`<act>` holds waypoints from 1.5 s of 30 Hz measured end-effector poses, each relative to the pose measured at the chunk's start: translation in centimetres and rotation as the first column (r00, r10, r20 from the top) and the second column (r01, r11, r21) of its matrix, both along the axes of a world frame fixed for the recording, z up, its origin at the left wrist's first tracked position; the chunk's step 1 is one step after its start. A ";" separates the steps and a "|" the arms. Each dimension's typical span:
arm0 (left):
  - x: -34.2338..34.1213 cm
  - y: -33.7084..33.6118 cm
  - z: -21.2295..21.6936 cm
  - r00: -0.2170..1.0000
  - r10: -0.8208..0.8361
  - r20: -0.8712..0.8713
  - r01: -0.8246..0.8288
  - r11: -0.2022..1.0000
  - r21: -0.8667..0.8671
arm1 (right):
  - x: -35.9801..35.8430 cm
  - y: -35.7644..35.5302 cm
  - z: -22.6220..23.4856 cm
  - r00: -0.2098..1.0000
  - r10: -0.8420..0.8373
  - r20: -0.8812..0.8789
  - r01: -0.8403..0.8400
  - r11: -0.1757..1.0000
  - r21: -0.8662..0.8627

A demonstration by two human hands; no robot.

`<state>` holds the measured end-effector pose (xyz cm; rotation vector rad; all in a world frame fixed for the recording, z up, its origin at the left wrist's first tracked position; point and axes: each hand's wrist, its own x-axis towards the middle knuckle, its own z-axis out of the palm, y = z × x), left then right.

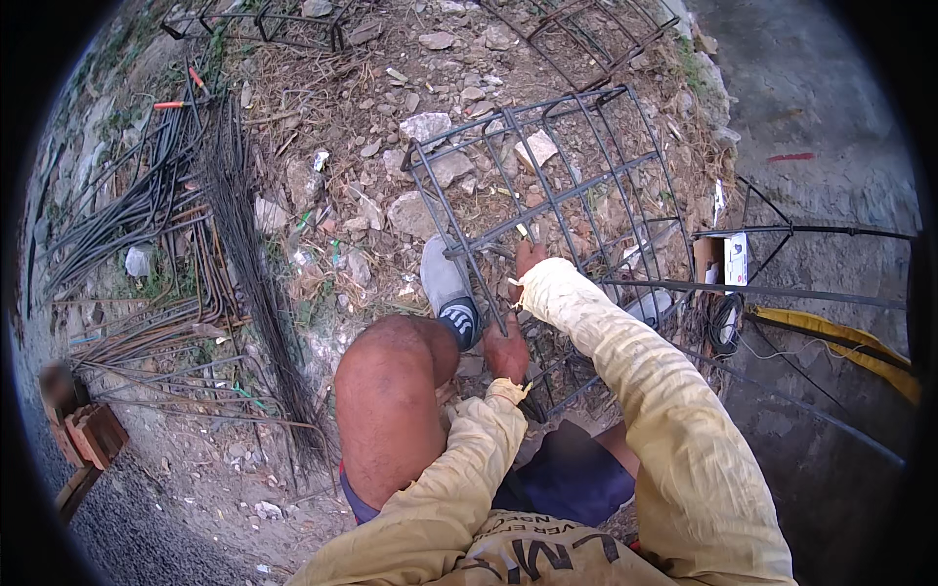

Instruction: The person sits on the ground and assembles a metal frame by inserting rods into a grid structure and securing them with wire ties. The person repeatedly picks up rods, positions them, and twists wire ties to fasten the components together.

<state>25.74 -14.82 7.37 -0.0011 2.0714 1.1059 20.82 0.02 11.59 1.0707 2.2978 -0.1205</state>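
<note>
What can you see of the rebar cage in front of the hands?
The rebar cage is dark, thin bars, apparently metal: long bars crossed by squared hoops, with open gaps showing stony ground beneath. It lies slantwise ahead of the person, its left edge beside the grey shoe, its near part partly hidden by the right sleeve. The left hand and right hand are at its near-left side; exact contact is unclear.
</note>
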 end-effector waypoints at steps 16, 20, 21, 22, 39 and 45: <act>0.1 -0.1 0.3 0.998 0.019 0.068 -0.024 0.996 0.084 | -1.1 3.8 2.7 0.587 -0.745 0.317 0.743 0.341 -0.576; 0.1 -0.2 0.5 0.992 -0.009 0.123 0.005 0.999 0.034 | -5.6 3.2 5.0 0.822 0.432 0.370 -0.229 0.847 -0.480; 0.2 -0.1 0.3 0.993 -0.004 0.119 0.000 0.999 0.038 | -4.9 2.9 3.6 0.866 0.365 0.341 -0.193 0.874 -0.446; 0.3 -0.1 0.1 0.993 0.007 0.116 -0.011 0.999 0.040 | -4.9 2.4 3.3 0.902 0.301 0.309 -0.157 0.897 -0.414; -0.4 0.1 1.7 1.000 0.004 0.021 -0.006 0.997 0.077 | 0.7 2.9 -2.9 0.928 0.252 0.274 -0.226 0.966 -0.126; 0.3 -0.1 0.2 0.999 0.029 0.034 -0.031 0.998 0.046 | -1.9 3.1 1.8 0.892 -0.410 0.189 0.442 0.708 -0.550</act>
